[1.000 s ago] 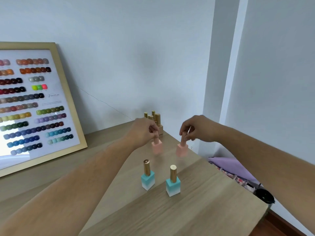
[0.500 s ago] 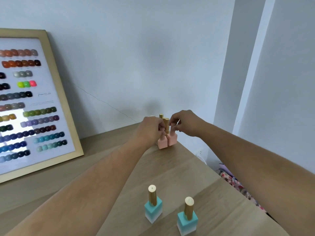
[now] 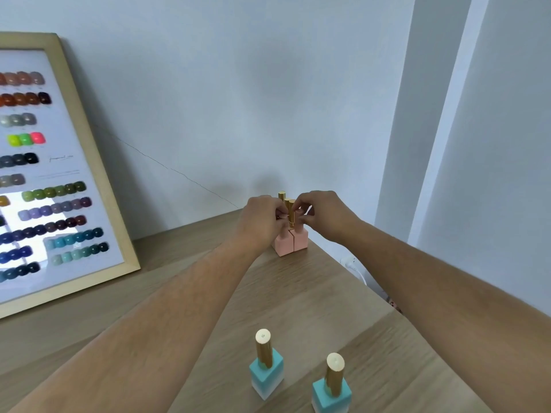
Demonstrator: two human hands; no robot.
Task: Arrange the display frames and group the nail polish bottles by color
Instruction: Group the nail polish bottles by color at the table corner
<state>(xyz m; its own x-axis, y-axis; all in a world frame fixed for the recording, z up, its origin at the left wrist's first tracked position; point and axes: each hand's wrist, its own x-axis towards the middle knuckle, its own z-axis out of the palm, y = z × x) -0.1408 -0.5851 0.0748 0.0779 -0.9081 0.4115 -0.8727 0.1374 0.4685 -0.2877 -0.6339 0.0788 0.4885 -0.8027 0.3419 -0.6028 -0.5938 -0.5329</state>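
Two pink nail polish bottles with gold caps stand side by side at the table's far corner: the left pink bottle [image 3: 282, 245] and the right pink bottle [image 3: 300, 240], touching each other. My left hand [image 3: 262, 219] pinches the cap of the left one and my right hand [image 3: 317, 212] pinches the cap of the right one. More gold caps [image 3: 282, 195] rise just behind them, mostly hidden by my fingers. Two teal bottles [image 3: 266, 371] [image 3: 331, 390] stand near me. A wooden display frame [image 3: 89, 162] of colour swatches leans on the wall at left.
The wooden table [image 3: 313, 296] ends in an edge running along the right, close to the pink bottles. A white cable [image 3: 356, 268] hangs past that edge. The wall stands right behind the bottle group.
Both hands carried the pink bottles from mid-table to the far corner and set them down together beside the other bottles. Since half a second ago the hands have barely moved.
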